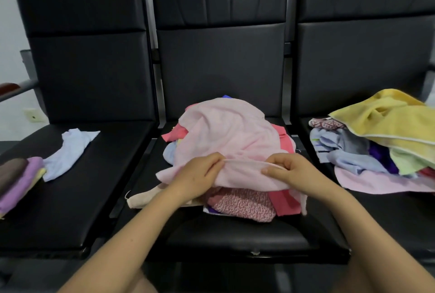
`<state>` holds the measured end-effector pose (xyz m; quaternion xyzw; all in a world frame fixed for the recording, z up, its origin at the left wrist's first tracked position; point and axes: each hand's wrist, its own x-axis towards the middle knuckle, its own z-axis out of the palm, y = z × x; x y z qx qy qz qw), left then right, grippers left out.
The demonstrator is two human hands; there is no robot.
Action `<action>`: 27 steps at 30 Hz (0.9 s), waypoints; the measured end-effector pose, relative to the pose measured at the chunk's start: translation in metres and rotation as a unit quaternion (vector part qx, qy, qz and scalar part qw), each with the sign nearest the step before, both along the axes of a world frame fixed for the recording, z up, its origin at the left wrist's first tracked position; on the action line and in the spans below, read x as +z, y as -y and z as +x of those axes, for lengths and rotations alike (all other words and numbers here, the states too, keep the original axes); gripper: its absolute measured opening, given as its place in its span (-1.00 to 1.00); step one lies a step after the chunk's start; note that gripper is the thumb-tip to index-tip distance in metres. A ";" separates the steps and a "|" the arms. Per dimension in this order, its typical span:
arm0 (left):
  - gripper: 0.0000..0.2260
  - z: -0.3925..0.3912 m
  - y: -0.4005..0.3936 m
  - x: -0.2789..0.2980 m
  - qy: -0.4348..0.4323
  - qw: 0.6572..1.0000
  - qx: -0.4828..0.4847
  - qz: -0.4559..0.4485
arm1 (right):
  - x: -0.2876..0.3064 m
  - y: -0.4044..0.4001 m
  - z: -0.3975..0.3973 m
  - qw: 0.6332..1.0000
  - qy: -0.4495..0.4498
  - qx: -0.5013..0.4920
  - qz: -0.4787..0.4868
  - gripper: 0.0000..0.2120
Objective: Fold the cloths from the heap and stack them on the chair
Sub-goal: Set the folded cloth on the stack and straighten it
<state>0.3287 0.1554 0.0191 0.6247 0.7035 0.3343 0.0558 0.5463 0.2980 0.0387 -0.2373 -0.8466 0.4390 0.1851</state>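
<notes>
A pale wall (14, 33) shows at the far left and in the narrow gaps between the seat backs. Low on it sits a cream wall socket (34, 117). At the left edge a grey metal armrest (23, 86) reaches forward, capped by a reddish-brown wooden pad (8, 87). Dark floor (30, 274) lies nearest, below the seats.
</notes>
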 end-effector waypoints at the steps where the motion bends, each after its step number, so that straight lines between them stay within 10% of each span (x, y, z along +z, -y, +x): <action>1: -0.77 -0.004 0.002 0.004 0.018 1.000 0.000 -0.001 | 0.001 -0.005 0.005 1.000 0.009 -0.005 0.009 -0.89; 12: -0.68 -0.057 0.019 0.020 0.137 0.981 0.062 -0.127 | -0.014 -0.053 0.030 0.987 -0.044 -0.146 -0.049 -0.81; 23: -0.92 -0.057 -0.014 0.020 0.419 0.872 0.250 0.039 | -0.008 -0.062 -0.058 0.962 -0.053 -0.254 -0.084 -0.78; 27: -0.82 -0.063 -0.022 0.013 0.404 0.881 0.245 -0.003 | -0.006 -0.065 -0.081 0.952 -0.055 -0.282 -0.106 -0.67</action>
